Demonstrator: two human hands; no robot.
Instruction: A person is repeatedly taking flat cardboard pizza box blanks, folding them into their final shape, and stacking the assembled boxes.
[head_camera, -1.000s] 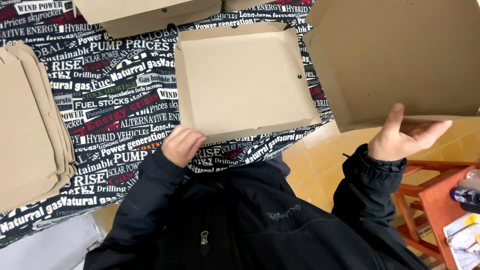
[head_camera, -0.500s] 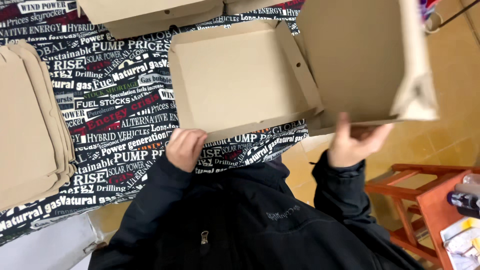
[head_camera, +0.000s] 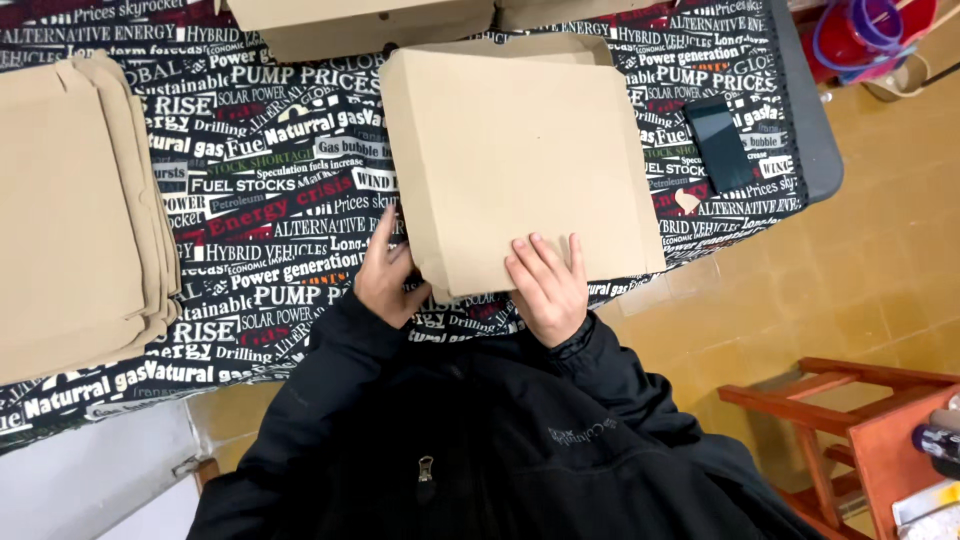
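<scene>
Two bare hands meet at the near edge of a closed brown cardboard box (head_camera: 520, 165), which lies on the table (head_camera: 250, 200) under a black cloth printed with headlines: your right hand (head_camera: 548, 290) rests palm down on the lid with its fingers spread flat, while your left hand (head_camera: 385, 272) curls its fingers against the box's near left corner. To your left sits a stack of flat cardboard blanks (head_camera: 75, 210), more folded boxes (head_camera: 360, 22) line the far edge, and a dark phone (head_camera: 720, 142) lies just right of the box.
</scene>
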